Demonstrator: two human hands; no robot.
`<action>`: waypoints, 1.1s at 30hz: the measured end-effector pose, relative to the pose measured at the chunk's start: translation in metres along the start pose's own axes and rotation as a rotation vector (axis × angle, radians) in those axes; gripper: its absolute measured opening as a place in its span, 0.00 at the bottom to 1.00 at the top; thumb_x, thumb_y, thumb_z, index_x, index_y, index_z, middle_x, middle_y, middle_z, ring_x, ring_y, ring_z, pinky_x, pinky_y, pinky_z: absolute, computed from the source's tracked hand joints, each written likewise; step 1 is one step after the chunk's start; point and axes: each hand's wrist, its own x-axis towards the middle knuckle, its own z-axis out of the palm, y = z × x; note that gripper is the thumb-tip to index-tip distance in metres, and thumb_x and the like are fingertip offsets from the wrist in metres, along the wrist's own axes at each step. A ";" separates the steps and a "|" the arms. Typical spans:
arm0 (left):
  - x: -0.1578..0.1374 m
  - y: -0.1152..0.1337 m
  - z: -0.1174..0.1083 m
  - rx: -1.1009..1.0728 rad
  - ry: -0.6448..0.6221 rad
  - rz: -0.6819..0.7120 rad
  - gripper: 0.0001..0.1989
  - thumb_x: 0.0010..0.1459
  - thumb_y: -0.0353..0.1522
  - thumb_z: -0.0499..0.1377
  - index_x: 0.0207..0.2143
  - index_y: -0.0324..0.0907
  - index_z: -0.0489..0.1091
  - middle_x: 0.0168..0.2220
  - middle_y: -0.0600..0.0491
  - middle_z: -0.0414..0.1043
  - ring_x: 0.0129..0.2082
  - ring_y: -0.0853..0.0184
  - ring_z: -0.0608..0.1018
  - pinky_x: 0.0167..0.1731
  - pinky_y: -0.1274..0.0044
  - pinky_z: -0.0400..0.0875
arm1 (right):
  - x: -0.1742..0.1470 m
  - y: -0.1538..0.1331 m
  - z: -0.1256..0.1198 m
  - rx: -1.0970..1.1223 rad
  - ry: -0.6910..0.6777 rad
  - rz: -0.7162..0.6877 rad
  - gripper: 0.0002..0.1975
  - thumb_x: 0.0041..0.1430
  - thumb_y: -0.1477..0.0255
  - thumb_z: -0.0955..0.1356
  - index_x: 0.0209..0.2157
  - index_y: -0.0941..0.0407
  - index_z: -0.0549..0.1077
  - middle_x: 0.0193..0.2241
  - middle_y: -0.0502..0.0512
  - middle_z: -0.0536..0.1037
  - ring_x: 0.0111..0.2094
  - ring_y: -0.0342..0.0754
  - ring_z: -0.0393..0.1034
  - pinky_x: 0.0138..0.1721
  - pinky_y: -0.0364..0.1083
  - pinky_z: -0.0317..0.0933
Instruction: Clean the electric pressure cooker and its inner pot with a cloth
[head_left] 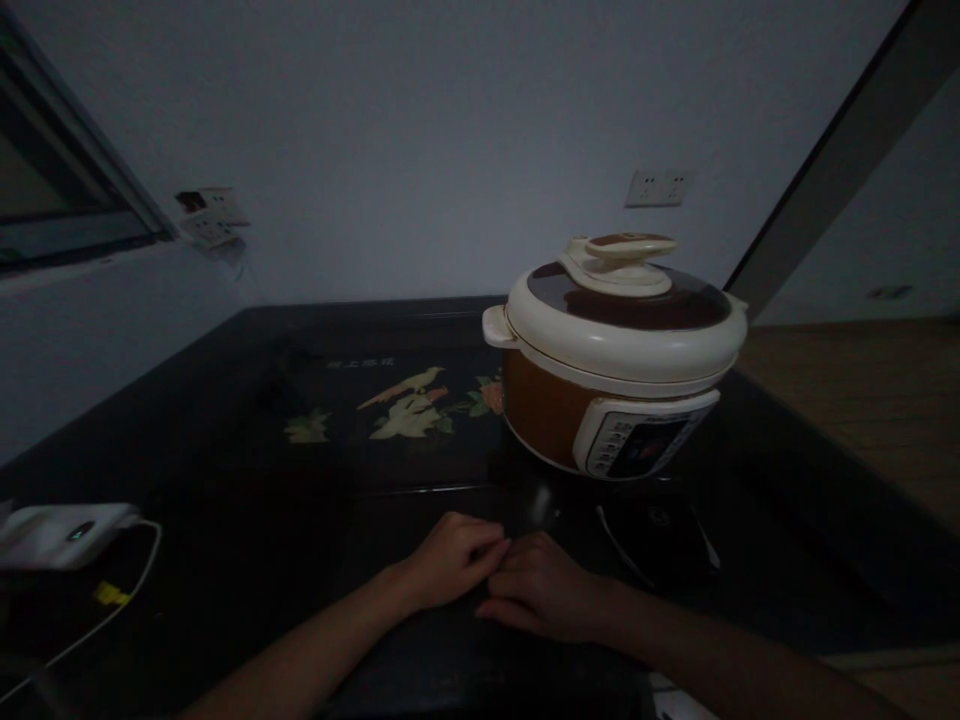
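Note:
My left hand [457, 560] rests near the front of the dark table [315, 545], its fingers curled and closed. Against its fingertips lies my right hand [544, 590], also closed, with the thumb along its near side. I see nothing held in either hand, though the palms are hidden. Beyond my right hand stands an electric pressure cooker [544, 415] with a brown body, a cream rim and its lid on. A dark, flat, pouch-like thing [660, 540] with pale edges lies in front of the cooker, to the right of my right hand.
At the left, a white power bank [67, 535] has a white cable [154, 550] with a yellow tag [111, 594]. The tabletop bears a bird-and-flower picture [409, 415]. Wall sockets [658, 188] sit behind the cooker, and more sockets [214, 215] are by the window.

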 end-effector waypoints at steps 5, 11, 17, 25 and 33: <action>0.000 0.001 0.000 -0.015 -0.009 -0.004 0.17 0.64 0.32 0.48 0.21 0.42 0.54 0.19 0.60 0.54 0.21 0.73 0.61 0.24 0.78 0.52 | 0.000 -0.001 0.001 0.014 -0.060 0.010 0.16 0.65 0.62 0.67 0.27 0.57 0.75 0.26 0.51 0.80 0.27 0.44 0.73 0.27 0.44 0.51; 0.000 -0.001 0.000 -0.016 -0.017 -0.003 0.16 0.65 0.32 0.49 0.22 0.42 0.55 0.19 0.60 0.55 0.20 0.73 0.61 0.24 0.78 0.52 | 0.001 -0.001 0.001 0.032 -0.070 0.027 0.17 0.65 0.61 0.67 0.27 0.57 0.76 0.26 0.52 0.80 0.27 0.44 0.73 0.27 0.44 0.50; 0.000 0.000 0.001 -0.026 -0.019 -0.001 0.16 0.64 0.31 0.49 0.22 0.42 0.54 0.19 0.60 0.54 0.20 0.74 0.61 0.23 0.79 0.51 | 0.000 0.000 0.003 0.024 -0.087 0.022 0.18 0.65 0.60 0.66 0.27 0.57 0.76 0.25 0.52 0.79 0.26 0.44 0.71 0.26 0.45 0.49; 0.000 0.001 -0.001 -0.031 -0.017 0.003 0.16 0.64 0.31 0.50 0.22 0.43 0.53 0.19 0.60 0.53 0.20 0.73 0.61 0.23 0.78 0.51 | 0.000 0.000 0.004 0.043 -0.061 0.035 0.16 0.65 0.61 0.67 0.28 0.57 0.77 0.26 0.53 0.80 0.27 0.44 0.72 0.27 0.44 0.50; 0.001 0.001 -0.001 -0.038 -0.024 0.002 0.16 0.65 0.32 0.49 0.22 0.43 0.54 0.19 0.60 0.54 0.20 0.73 0.62 0.24 0.78 0.52 | 0.001 -0.002 0.001 0.021 -0.078 0.036 0.18 0.65 0.61 0.67 0.27 0.58 0.76 0.25 0.52 0.80 0.26 0.44 0.72 0.27 0.45 0.48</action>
